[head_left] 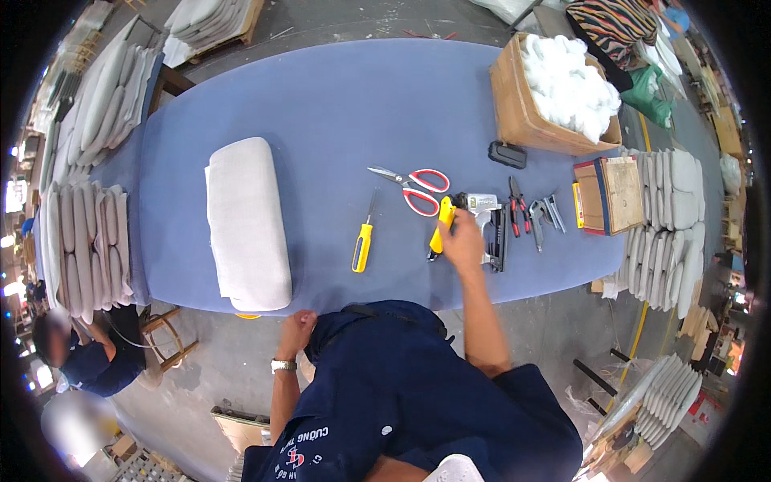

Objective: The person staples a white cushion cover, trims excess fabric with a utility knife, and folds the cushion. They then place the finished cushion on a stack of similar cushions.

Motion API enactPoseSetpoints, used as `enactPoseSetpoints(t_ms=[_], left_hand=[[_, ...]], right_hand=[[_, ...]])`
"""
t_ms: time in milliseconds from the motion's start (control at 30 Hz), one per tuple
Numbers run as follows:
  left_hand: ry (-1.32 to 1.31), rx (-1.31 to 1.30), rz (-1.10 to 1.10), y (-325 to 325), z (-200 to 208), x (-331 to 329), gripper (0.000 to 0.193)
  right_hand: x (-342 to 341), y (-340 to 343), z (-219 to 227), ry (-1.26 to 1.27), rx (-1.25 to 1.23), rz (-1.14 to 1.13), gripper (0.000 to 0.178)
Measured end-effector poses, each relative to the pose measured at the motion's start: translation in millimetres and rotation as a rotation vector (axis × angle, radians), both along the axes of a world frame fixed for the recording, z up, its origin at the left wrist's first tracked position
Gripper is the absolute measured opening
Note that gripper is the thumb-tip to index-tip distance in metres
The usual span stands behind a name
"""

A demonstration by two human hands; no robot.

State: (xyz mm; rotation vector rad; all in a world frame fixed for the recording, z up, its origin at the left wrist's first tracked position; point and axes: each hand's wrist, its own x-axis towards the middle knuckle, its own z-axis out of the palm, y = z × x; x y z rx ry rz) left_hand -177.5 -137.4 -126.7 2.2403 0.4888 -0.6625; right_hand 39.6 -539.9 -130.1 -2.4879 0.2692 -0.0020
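My right hand reaches over the table with its fingers closed on a yellow utility knife. Just right of the knife is a silver and black staple gun, partly hidden by that hand. At the near table edge, my left hand is curled closed beside my body; whether anything is inside it is hidden. A light grey upholstered cushion lies on the table to the left. Between cushion and knife lies a yellow-handled screwdriver. Beyond it are red-and-white-handled scissors, blades apart.
Pliers and a metal staple remover-like tool lie right on the blue table. Further right are a small box, a black block and a carton of white stuffing. Stacked cushions flank both sides; another person sits lower left.
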Motion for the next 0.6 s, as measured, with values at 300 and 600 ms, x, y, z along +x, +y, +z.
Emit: enactPoseSetpoints(t_ms=[300, 600], left_hand=[[-0.19, 0.053, -0.245, -126.8, 15.1, 186.6, 0.049], [-0.156, -0.017, -0.184, -116.4, -12.0, 188.8, 0.051]], right_hand=[[22.2, -3.3, 20.5, 0.129, 0.093, -0.099, 0.064], [94.8, -73.6, 43.9, -0.168, -0.321, 0.008, 0.056]])
